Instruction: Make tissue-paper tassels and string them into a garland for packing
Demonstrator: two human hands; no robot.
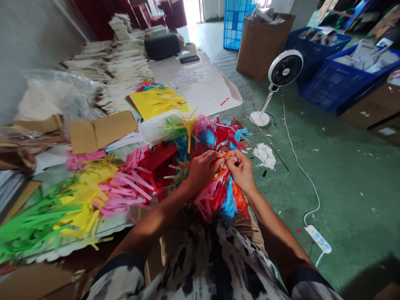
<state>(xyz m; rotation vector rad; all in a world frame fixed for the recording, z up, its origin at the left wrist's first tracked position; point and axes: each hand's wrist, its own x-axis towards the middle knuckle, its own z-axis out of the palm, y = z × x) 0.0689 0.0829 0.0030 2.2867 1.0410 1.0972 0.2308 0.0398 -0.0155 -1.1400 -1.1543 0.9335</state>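
Your left hand [203, 166] and right hand [241, 168] pinch the orange strip [225, 155]; work gently, as it could tear.

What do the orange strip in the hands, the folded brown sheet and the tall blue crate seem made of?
Orange strip: probably tissue paper, finish unclear; it looks thin and pliable, though plastic film is possible. Folded brown sheet: likely cardboard, matte, plain brown with a crease. Tall blue crate: likely moulded plastic, evenly coloured, with open lattice walls.
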